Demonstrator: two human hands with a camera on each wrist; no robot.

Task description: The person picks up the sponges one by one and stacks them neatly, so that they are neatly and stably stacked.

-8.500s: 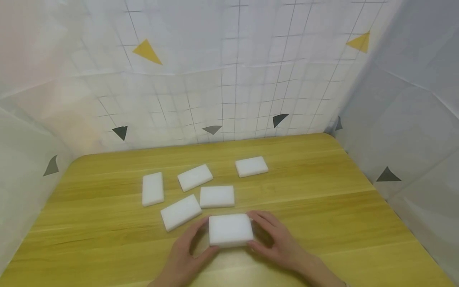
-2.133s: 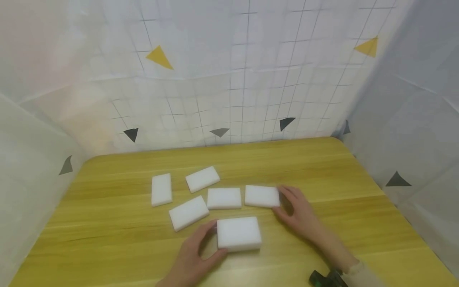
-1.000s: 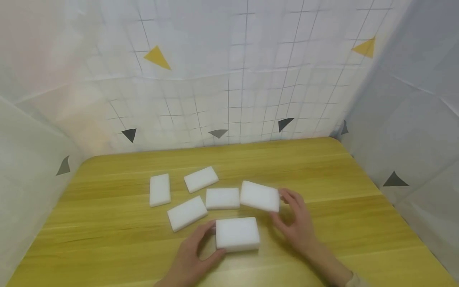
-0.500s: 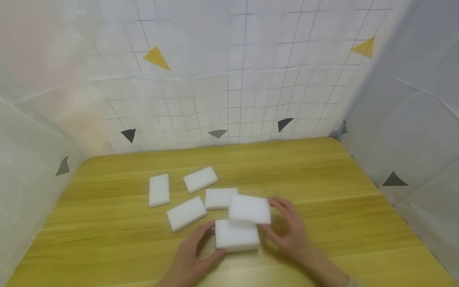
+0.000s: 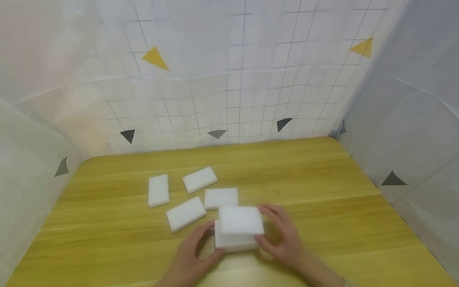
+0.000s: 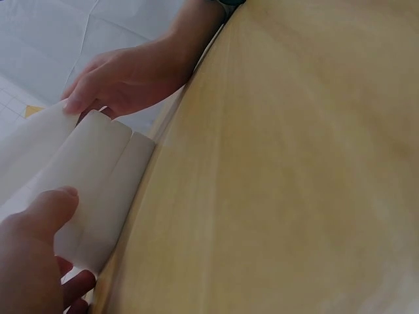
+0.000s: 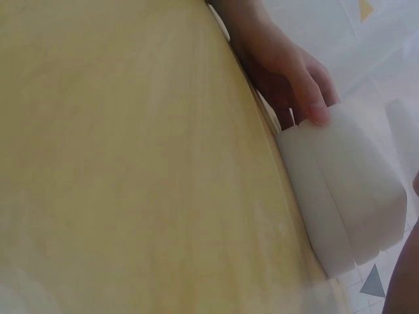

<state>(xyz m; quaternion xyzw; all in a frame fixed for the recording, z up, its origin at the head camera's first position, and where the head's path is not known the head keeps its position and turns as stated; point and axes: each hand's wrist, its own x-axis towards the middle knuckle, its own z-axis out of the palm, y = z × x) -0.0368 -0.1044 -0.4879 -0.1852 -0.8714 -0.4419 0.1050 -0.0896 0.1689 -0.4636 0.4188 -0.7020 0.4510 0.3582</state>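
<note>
A stack of two white sponge blocks (image 5: 236, 244) lies on the wooden table at the front middle; the seam between its layers shows in both wrist views. My left hand (image 5: 191, 253) holds the stack's left end, thumb at the near edge and fingers at the far edge. Over the stack, tilted and slightly back of it, is another white sponge block (image 5: 241, 220), which my right hand (image 5: 283, 239) pinches by its right end. In the left wrist view, a gap separates the right hand's sponge (image 6: 33, 147) from the stack (image 6: 98, 176).
Several more white sponges lie flat behind and left of the stack: one upright-turned sponge (image 5: 158, 190), a back sponge (image 5: 199, 179), a slanted sponge (image 5: 186, 214) and a sponge just behind the stack (image 5: 221, 196). White sheeting (image 5: 186, 99) encloses the table's back and sides.
My right hand took the right-hand sponge from the back, lifted it and brought it left and toward me over the stack. My left hand stays at the stack's left end.
</note>
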